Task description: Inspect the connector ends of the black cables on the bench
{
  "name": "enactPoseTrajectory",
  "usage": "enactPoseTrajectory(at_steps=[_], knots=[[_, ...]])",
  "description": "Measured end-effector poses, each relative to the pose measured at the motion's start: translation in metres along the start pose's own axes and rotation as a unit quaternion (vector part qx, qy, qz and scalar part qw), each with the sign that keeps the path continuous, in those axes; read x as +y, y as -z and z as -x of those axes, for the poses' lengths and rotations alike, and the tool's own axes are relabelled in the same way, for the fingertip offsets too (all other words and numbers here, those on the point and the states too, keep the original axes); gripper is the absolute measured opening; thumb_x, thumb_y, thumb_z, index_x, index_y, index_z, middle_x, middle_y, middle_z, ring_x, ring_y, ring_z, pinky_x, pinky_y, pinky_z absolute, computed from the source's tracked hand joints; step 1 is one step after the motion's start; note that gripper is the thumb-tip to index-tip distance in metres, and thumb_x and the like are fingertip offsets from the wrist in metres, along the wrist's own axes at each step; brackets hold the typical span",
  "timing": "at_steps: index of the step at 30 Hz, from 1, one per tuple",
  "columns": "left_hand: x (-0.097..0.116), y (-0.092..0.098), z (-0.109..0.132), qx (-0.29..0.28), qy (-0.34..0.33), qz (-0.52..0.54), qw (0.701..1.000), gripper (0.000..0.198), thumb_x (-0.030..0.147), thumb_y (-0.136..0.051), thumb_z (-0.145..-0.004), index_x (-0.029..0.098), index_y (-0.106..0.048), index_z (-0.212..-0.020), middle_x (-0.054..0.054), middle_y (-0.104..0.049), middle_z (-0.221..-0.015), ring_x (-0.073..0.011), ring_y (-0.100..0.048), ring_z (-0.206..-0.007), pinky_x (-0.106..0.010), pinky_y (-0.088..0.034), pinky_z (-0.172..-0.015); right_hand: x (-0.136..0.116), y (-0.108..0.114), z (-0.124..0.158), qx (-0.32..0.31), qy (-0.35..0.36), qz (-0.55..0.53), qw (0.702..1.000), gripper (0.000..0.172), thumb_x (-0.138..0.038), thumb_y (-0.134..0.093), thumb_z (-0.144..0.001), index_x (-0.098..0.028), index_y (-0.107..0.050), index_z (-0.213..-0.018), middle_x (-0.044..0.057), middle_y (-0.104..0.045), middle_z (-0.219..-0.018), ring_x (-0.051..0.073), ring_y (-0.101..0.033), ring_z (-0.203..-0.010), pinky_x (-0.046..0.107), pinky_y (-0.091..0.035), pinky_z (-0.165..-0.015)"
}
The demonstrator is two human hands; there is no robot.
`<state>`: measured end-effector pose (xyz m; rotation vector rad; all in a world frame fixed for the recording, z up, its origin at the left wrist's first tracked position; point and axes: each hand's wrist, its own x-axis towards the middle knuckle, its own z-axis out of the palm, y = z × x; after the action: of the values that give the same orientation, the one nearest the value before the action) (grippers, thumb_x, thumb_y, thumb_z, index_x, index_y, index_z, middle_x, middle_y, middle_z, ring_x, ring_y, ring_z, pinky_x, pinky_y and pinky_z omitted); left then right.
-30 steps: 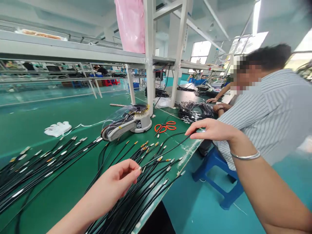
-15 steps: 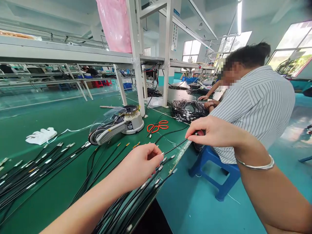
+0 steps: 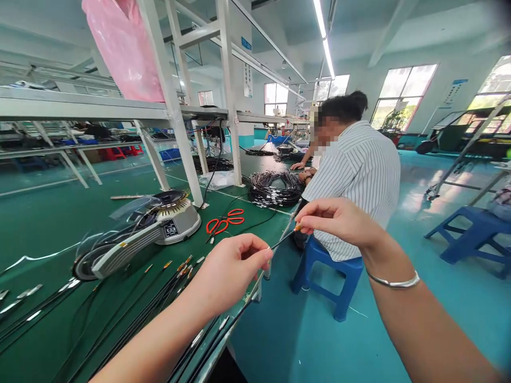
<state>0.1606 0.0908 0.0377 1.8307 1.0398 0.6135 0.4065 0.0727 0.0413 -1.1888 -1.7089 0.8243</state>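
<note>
My left hand [image 3: 233, 271] is closed in a pinch on a thin black cable [image 3: 282, 239] at the edge of the green bench [image 3: 43, 223]. My right hand [image 3: 335, 221] pinches the same cable's end, where an orange-tipped metal terminal shows, a short way to the right and above the bench edge. The cable runs taut between the two hands. Several more black cables with metal ends [image 3: 159, 298] lie on the bench below my left forearm.
A grey tape dispenser [image 3: 159, 226] stands on the bench, with orange scissors [image 3: 224, 221] beside it. A coil of black cables [image 3: 273, 189] lies in front of a seated person in a striped shirt [image 3: 359, 175] on a blue stool [image 3: 331, 268]. Another blue stool [image 3: 475, 234] stands at right.
My view has swung to the right. Both hands came closer together, and my right hand lifted the cable's end off the bench.
</note>
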Motion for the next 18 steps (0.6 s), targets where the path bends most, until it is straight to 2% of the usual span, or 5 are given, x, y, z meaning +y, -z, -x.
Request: enactPoseTrajectory(at_steps=[4,11,15,18], knots=[[-0.002,-0.007,-0.003,-0.004,0.012,0.001,1.000,0.022,0.039,-0.058,-0.075,0.018,-0.062,-0.070,0.001,-0.059,-0.060,-0.0114,-0.048,-0.051,-0.021,-0.034,-0.047,0.007,-0.011,0.004,0.027,-0.020,-0.017,0.999,0.024,-0.039,-0.073,-0.075,-0.016,-0.073,-0.084,0.004,-0.068,-0.073,0.015,-0.064,-0.070,0.027,-0.052,-0.065],[0.007,-0.016,-0.008,-0.015,0.014,0.027,0.999,0.026,0.045,-0.060,-0.073,0.018,-0.063,-0.070,0.001,-0.057,-0.062,-0.0135,-0.049,-0.057,-0.023,-0.037,-0.051,0.008,-0.048,0.011,0.047,-0.019,-0.044,0.998,0.023,-0.040,-0.072,-0.076,-0.019,-0.073,-0.085,0.003,-0.068,-0.077,0.015,-0.061,-0.069,0.028,-0.052,-0.064],[0.002,-0.015,-0.005,-0.014,0.010,0.055,0.998,0.025,0.043,-0.061,-0.074,0.018,-0.064,-0.071,0.002,-0.057,-0.061,-0.0120,-0.047,-0.056,-0.021,-0.035,-0.050,0.008,-0.052,0.014,0.033,-0.033,-0.090,0.995,0.026,-0.039,-0.074,-0.075,-0.019,-0.070,-0.091,0.002,-0.068,-0.075,0.015,-0.063,-0.069,0.027,-0.053,-0.064],[-0.005,-0.014,-0.001,-0.020,0.021,0.057,0.998,0.025,0.042,-0.061,-0.076,0.019,-0.066,-0.073,0.003,-0.057,-0.061,-0.0108,-0.045,-0.055,-0.021,-0.034,-0.050,0.007,-0.050,0.016,0.005,-0.053,-0.082,0.995,0.023,-0.038,-0.074,-0.075,-0.018,-0.069,-0.085,0.002,-0.067,-0.074,0.014,-0.062,-0.068,0.025,-0.051,-0.061]])
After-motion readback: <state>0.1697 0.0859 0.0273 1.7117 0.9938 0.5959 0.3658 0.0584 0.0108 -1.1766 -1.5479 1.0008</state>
